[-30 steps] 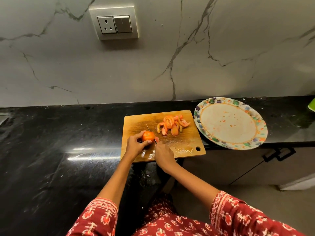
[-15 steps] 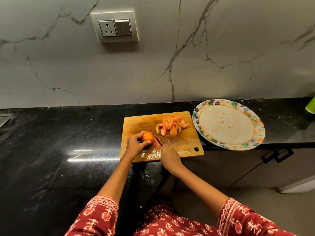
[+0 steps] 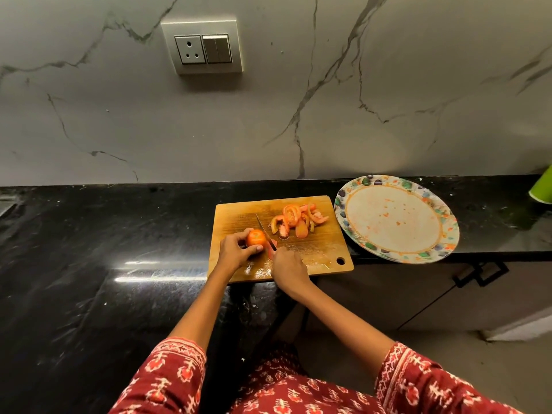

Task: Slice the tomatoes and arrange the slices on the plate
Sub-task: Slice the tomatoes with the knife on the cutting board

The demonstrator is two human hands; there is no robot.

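A wooden cutting board (image 3: 319,258) lies on the black counter. My left hand (image 3: 234,252) grips a partly cut tomato (image 3: 255,237) on the board's near left part. My right hand (image 3: 288,268) holds a knife (image 3: 265,231), its blade against the tomato's right side. A fresh slice (image 3: 272,248) lies just right of the blade, partly hidden by my right hand. A pile of tomato slices (image 3: 298,219) sits on the board's far right part. The flower-rimmed plate (image 3: 352,231) stands right of the board with only juice spots and bits on it.
The board and the plate both overhang the counter's front edge. A marble wall with a socket and switch panel (image 3: 202,46) rises behind. A green object (image 3: 542,189) shows at the far right edge. Below the plate is a cabinet handle (image 3: 481,273).
The knife blade has shifted along the tomato's right side and now points further back on the board. My left hand still holds the tomato. The camera tilted slightly.
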